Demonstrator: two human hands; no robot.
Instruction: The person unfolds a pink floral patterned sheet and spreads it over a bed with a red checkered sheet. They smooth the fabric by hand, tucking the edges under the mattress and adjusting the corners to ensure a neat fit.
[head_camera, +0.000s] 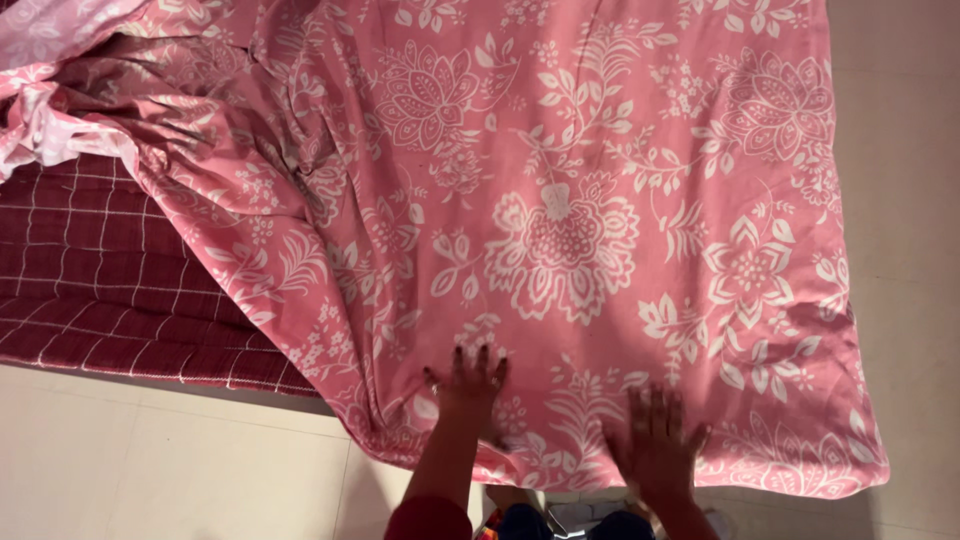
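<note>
A pink bedsheet (560, 200) with a white flower pattern lies spread over a bed and fills most of the head view. Its left part is bunched into folds near the top left. My left hand (468, 385) rests flat on the sheet near its lower edge, fingers spread. My right hand (655, 445) presses flat on the sheet a little further right and lower, fingers apart as well. Neither hand grips the cloth.
A dark red mattress (90, 290) with a white grid pattern shows bare at the left. Pale tiled floor (180, 460) runs below and along the right side (900, 200). The sheet's lower edge hangs over the bed edge.
</note>
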